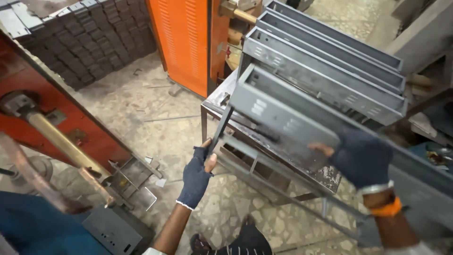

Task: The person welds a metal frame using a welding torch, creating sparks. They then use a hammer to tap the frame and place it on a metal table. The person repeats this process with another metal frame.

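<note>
I see my left hand point(197, 175), in a dark fingerless glove, gripping the lower corner edge of a long grey sheet-metal channel point(283, 115). My right hand point(359, 158), gloved alike, grips its near end. The channel tilts over a rusty steel-frame table point(214, 101), just beside similar stacked grey channels point(325, 61). An orange metal cabinet point(184, 42) stands behind.

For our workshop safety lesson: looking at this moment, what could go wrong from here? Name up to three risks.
1. The grey sheet-metal housing is held tilted by its edges; it could slip from the left hand or right hand.
2. Fingertips poke out of the gloves, so sheet edges might cut them.
3. Other housings leaning behind it could be knocked over.
</note>
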